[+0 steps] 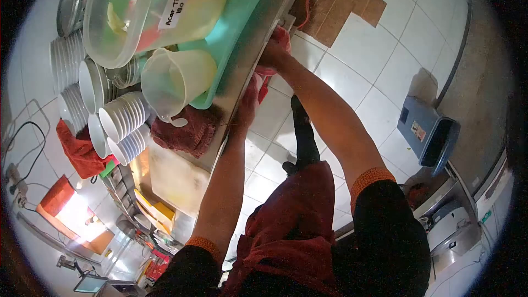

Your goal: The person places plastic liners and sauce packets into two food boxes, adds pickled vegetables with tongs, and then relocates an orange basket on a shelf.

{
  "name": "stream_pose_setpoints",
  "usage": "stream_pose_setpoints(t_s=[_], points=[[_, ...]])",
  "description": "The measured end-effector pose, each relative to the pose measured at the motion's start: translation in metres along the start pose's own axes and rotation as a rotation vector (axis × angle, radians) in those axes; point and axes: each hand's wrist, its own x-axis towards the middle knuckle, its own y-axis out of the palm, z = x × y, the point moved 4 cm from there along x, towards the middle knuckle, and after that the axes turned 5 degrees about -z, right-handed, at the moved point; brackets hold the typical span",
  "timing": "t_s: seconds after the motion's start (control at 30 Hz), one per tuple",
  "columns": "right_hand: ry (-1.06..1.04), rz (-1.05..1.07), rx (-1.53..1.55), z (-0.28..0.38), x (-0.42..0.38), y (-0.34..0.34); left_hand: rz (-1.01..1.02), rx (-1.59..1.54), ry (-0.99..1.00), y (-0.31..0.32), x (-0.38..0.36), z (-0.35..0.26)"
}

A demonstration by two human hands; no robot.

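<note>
At the near edge of the steel counter (250, 60), both hands work a red cloth (263, 85) against the metal lip. The left hand (247, 104) lies flat, fingers spread along the edge with the cloth just beyond its fingertips; whether it pinches the fabric cannot be told. The right hand (276, 49), farther along the same edge, is curled shut around a bunched part of the cloth, pressing it to the counter.

Just inside the edge lies a dark red knitted rag (184, 129), and a clear plastic jug (176, 80) rests against it, beside a teal tray (234, 27). Partly on the tray sits a big clear tub (148, 8) with a handwritten label. Stacks of small white bowls (124, 124) crowd the far side, some leaning on their sides.

The risk, as I judge it, is a hard push or a snagged cloth jarring the counter: the jug looks unsteady and the leaning bowls could slide. The tray also overhangs near the right hand, so a knock from the wrist might shift the tub toward the tiled floor (374, 49).
</note>
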Motion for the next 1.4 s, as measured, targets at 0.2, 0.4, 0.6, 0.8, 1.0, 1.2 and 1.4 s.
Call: stream_pose_setpoints(t_s=[0.2, 0.4, 0.6, 0.8, 1.0, 1.2, 1.4], points=[[0.654, 0.518, 1.564, -0.113, -0.005, -0.013, 0.008, -0.553, -0.407, 0.006, 0.021, 0.029], [1.457, 0.313, 2.101, -0.148, -0.042, -0.029, -0.010, -0.972, -0.463, -0.003, -0.008, 0.055], [2.018, 0.301, 2.559, -0.146, -0.071, -0.042, -0.028, -1.394, -0.498, 0.020, 0.025, 0.065], [1.919, 0.937, 2.580, -0.134, -0.087, -0.088, -0.035, -1.821, -0.506, 0.006, -0.022, 0.073], [2.217, 1.197, 2.720, -0.094, -0.102, -0.166, 0.251, -1.873, -0.465, 0.001, -0.060, 0.002], [1.466, 0.754, 2.659, -0.071, -0.124, -0.231, 0.191, -1.491, -0.850, -0.024, -0.138, -0.074], [1.339, 1.897, 2.704, -0.135, -0.121, -0.384, 0.260, -1.066, -1.317, -0.112, -0.288, -0.051]])
